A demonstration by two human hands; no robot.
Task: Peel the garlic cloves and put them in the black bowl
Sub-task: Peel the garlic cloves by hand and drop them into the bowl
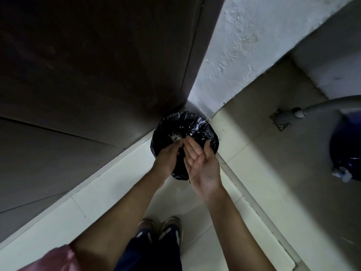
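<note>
a person stands over a bin [197, 124] lined with a crinkled black plastic bag, set on the floor in the corner where a dark brown door [97, 65] meets a rough white wall [244, 55]. both bare forearms reach out over the mouth of the bin.

the left hand [169, 155] is turned back-up, its fingers drawn close together and pointing forward and down. at its fingertips sits a small cluster of pale, papery scraps [175, 138] that look like garlic skins, over the middle of the bag. whether the fingers pinch these scraps or the scraps only cling to them cannot be told.

the right hand [201, 163] is just beside the left, palm up and tilted toward it, fingers straight and released, holding nothing. its fingertips come close to the left fingertips and the scraps.

where the garlic cloves and the black bowl are cannot be told from this view.

the floor [263, 153] is pale tile. to the right a grey pipe [322, 105] curves down to a fitting in the floor, and a dark blue container [345, 149] stands at the right edge. at the bottom are the person's shoes [172, 227], dark trousers [152, 253] and a pink sleeve [52, 259].
</note>
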